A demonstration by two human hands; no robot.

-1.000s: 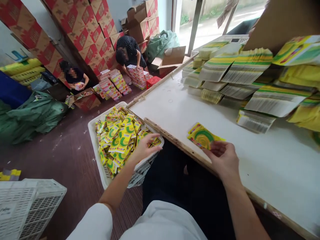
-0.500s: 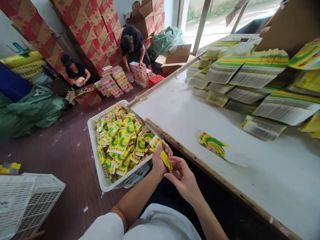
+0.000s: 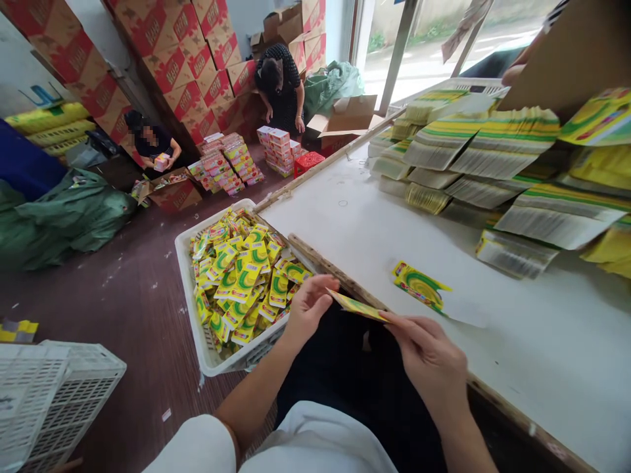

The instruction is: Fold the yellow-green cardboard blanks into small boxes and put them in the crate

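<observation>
A thin yellow and green card packet (image 3: 357,306) is stretched between my hands over my lap, seen almost edge-on. My left hand (image 3: 309,309) is closed at its left end, with the fingers curled in. At the right end, my right hand (image 3: 430,355) pinches it between thumb and fingers. Beside my left hand stands a white plastic basket (image 3: 190,328) heaped with similar yellow packets (image 3: 246,276). A flat, unfolded yellow carton (image 3: 421,287) lies on the white table, beyond my right hand.
Stacks of flat printed cartons (image 3: 517,141) cover the table's far right. The table's wooden edge (image 3: 340,276) runs beside my hands. White crates (image 3: 64,394) stand on the floor at left. Two people work near stacked boxes (image 3: 172,66); another person's hand (image 3: 515,69) shows at top right.
The yellow packet has come away from beside the basket, turning edge-on. My right hand has moved right and now pinches its end. The standing person in the back has straightened slightly.
</observation>
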